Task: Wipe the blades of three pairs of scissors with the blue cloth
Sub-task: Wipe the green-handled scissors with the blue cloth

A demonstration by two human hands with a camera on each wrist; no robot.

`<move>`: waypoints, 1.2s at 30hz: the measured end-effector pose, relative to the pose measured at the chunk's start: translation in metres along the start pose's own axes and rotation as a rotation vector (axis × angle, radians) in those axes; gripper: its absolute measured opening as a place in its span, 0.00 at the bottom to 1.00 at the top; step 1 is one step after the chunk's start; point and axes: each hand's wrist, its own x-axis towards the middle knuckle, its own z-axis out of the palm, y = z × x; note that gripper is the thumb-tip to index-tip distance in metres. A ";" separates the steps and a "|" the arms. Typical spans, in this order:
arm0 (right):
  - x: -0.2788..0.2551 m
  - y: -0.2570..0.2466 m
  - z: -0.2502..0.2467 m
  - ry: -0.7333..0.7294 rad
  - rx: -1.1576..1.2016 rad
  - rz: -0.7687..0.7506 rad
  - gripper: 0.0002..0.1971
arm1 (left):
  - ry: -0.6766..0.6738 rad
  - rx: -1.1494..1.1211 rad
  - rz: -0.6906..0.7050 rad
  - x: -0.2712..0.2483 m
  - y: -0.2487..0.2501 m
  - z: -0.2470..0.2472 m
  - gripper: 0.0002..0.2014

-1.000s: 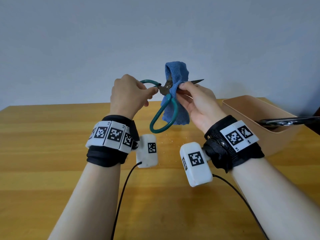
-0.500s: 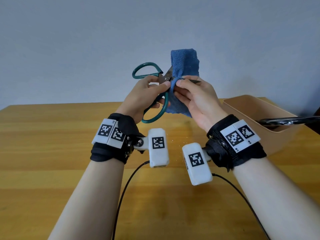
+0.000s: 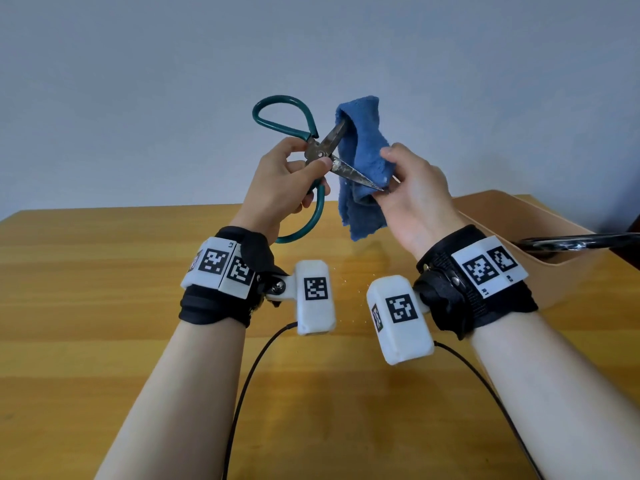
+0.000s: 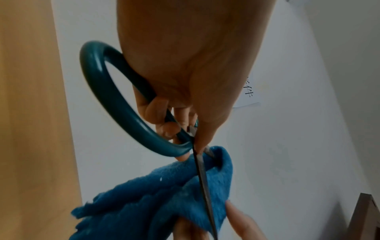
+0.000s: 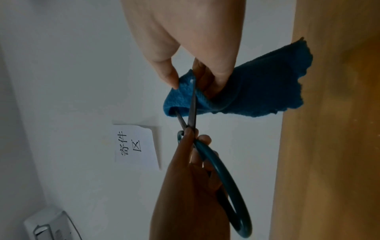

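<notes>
Green-handled scissors (image 3: 320, 150) are held up above the table with their blades spread apart. My left hand (image 3: 287, 181) grips them at the pivot and around the lower handle loop (image 4: 115, 104). A blue cloth (image 3: 363, 157) drapes over the upper blade, and the lower blade lies across its front. My right hand (image 3: 408, 188) pinches the cloth near the lower blade's tip. In the right wrist view the cloth (image 5: 246, 92) is folded around the blades between thumb and fingers. Another pair of dark scissors (image 3: 571, 241) sticks out of the box at the right.
A tan box (image 3: 512, 223) stands on the wooden table (image 3: 104, 306) at the right, under my right forearm's far side. Two black cables run from the wrist cameras toward me. A paper note (image 5: 135, 144) hangs on the pale wall behind.
The scissors have opened and swung so one handle loop points up. My left hand shifted from the handle to the pivot. The cloth now hangs over the upper blade.
</notes>
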 end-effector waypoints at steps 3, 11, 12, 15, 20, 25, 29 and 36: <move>0.002 -0.007 -0.003 0.127 0.076 -0.058 0.09 | 0.008 0.061 -0.005 -0.001 0.002 -0.004 0.11; 0.004 -0.013 -0.006 0.197 0.167 -0.143 0.11 | -0.129 0.320 -0.082 -0.002 0.003 -0.028 0.06; 0.005 -0.012 -0.007 0.195 0.176 -0.140 0.12 | -0.152 0.354 -0.093 -0.002 0.002 -0.032 0.07; 0.006 -0.012 -0.010 0.214 0.191 -0.151 0.12 | -0.163 0.389 -0.104 -0.002 0.000 -0.037 0.07; 0.005 -0.008 -0.010 0.185 0.223 -0.053 0.21 | -0.083 0.310 -0.055 -0.001 0.000 -0.036 0.05; 0.004 -0.002 -0.007 0.119 0.126 0.026 0.34 | -0.075 0.267 0.012 -0.002 0.001 -0.031 0.08; 0.000 -0.004 -0.004 -0.001 0.127 0.029 0.30 | -0.071 0.250 0.065 -0.002 0.001 -0.026 0.07; 0.002 0.002 -0.003 -0.057 -0.027 0.068 0.17 | -0.085 0.222 0.154 -0.001 0.004 -0.022 0.05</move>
